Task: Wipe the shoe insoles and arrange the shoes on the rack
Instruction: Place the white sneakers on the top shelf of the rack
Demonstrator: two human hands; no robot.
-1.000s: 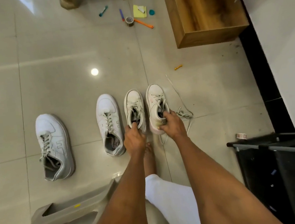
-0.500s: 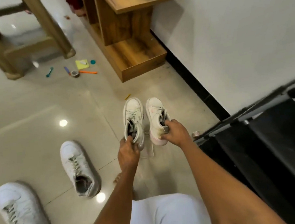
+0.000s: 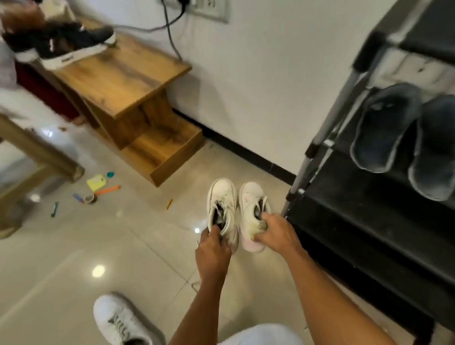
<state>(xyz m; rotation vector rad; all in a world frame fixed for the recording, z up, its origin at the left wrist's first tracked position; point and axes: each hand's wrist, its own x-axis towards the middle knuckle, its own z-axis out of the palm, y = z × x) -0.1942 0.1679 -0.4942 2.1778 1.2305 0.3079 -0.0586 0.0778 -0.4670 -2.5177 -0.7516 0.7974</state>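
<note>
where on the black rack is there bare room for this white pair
The rack tier nearest both hands, left hand and right hand, shows bare black shelf along its front. The tier above is crowded at the right by two dark slippers; only a strip beside the left post is free. The top shelf is cropped, so I can't judge it.

The fingers of the left hand (image 3: 212,252) are hidden inside the small white lace-up shoe (image 3: 222,210) it holds. The black metal shoe rack (image 3: 369,228) is cut off at the right edge. At the upper left, the dark sneakers with white soles (image 3: 69,45) are blurry.
</note>
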